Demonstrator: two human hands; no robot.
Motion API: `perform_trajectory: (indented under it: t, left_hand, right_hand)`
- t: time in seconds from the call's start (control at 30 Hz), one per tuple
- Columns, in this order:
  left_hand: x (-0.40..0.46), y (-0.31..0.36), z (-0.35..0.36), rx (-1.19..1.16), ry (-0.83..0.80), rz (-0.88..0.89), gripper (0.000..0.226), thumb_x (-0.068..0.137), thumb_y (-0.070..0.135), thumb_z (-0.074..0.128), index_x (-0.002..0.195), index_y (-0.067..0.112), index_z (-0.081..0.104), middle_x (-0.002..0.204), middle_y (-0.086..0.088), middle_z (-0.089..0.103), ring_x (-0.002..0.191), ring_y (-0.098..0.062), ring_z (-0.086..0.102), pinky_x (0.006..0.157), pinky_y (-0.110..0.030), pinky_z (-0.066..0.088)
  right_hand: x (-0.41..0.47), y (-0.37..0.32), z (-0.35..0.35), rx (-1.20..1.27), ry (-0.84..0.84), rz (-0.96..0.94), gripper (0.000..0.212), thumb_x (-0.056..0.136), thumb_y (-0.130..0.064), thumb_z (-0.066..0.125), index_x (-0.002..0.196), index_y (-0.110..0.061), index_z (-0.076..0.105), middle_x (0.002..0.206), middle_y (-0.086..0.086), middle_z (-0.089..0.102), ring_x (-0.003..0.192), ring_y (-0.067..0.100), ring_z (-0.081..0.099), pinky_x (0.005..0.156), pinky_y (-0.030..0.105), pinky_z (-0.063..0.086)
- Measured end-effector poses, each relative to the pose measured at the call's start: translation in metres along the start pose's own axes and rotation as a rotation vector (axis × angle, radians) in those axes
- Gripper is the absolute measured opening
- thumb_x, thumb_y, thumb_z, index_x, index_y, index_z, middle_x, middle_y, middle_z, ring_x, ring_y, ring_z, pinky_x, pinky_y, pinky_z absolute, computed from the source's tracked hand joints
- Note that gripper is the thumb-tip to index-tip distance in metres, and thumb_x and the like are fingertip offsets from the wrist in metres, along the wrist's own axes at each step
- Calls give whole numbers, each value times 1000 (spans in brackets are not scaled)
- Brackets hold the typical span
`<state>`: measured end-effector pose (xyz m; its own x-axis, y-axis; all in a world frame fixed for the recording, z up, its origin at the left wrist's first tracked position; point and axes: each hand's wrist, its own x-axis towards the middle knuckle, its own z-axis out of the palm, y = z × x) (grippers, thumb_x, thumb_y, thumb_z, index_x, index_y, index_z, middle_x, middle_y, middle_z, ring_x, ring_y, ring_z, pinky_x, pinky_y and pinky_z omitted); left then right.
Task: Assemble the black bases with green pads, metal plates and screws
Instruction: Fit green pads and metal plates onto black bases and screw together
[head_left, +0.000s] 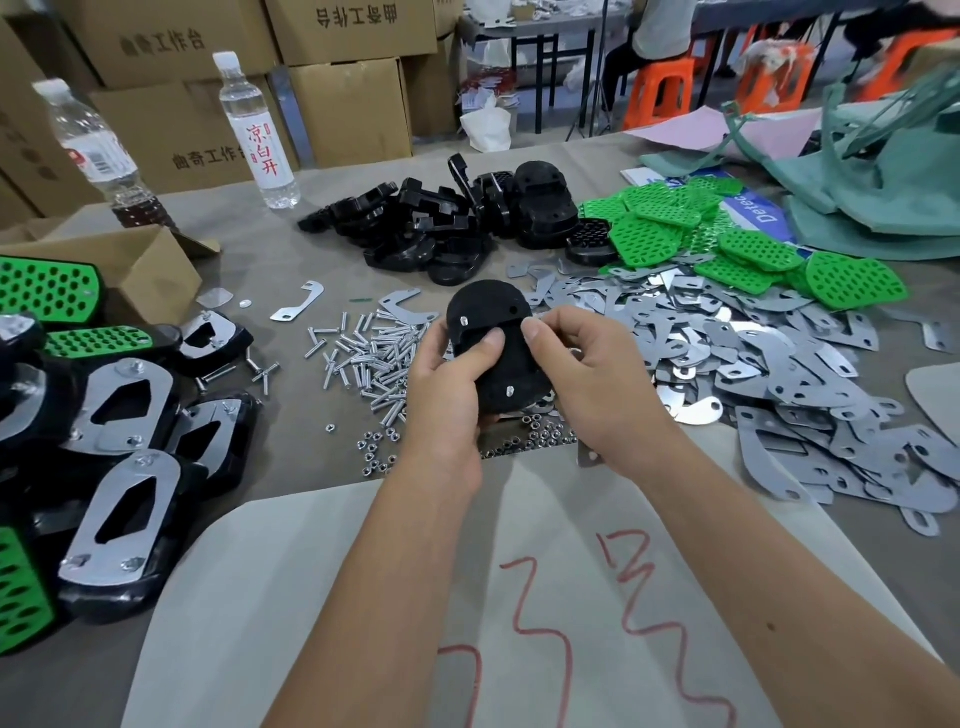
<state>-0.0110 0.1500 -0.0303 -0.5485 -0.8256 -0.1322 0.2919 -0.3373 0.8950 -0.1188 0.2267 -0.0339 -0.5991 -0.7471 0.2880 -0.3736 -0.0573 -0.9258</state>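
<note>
Your left hand (449, 376) and right hand (582, 364) both grip the black base (493, 332) with curled fingers, holding it above the screws (363, 358), screw ends poking through it.

A single head-worn wide-angle camera looked forward and down from close above the table (291, 270). Both forearms entered from the bottom edge toward frame centre, and stacked cardboard boxes (353, 109) filled the upper left, bent by the lens.
</note>
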Motion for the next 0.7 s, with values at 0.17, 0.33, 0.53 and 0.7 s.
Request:
perform_trajectory:
  t: [0.17,0.33,0.53,0.7]
  left_hand:
    - [0,0,0,15,14,-3,32,95,12,69,123,26,69,115,-7,77,87,-25,76,60,-34,60]
    - [1,-1,-1,14,18,-13,34,94,12,70,125,26,69,117,-9,77,94,-30,77,66,-39,62]
    - [1,-3,-3,-23,-20,-9,33,94,6,70,124,20,68,111,-9,78,88,-27,77,65,-36,62]
    - [4,-6,-1,-56,11,5,32,95,-2,66,125,11,67,102,-11,77,86,-28,75,68,-38,63]
  right_hand:
    - [0,1,2,-11,8,-8,35,100,-38,56,88,-7,67,85,23,65,75,45,59,63,62,52]
    - [0,3,1,-6,-3,-8,33,105,-32,57,89,-4,65,75,20,60,51,20,45,45,41,40]
    - [2,5,0,85,-24,71,30,105,-28,58,88,-5,67,54,-13,47,39,5,36,35,14,28]
    - [0,3,4,36,-23,-6,24,104,-28,61,86,-14,66,68,3,61,46,14,48,40,31,41]
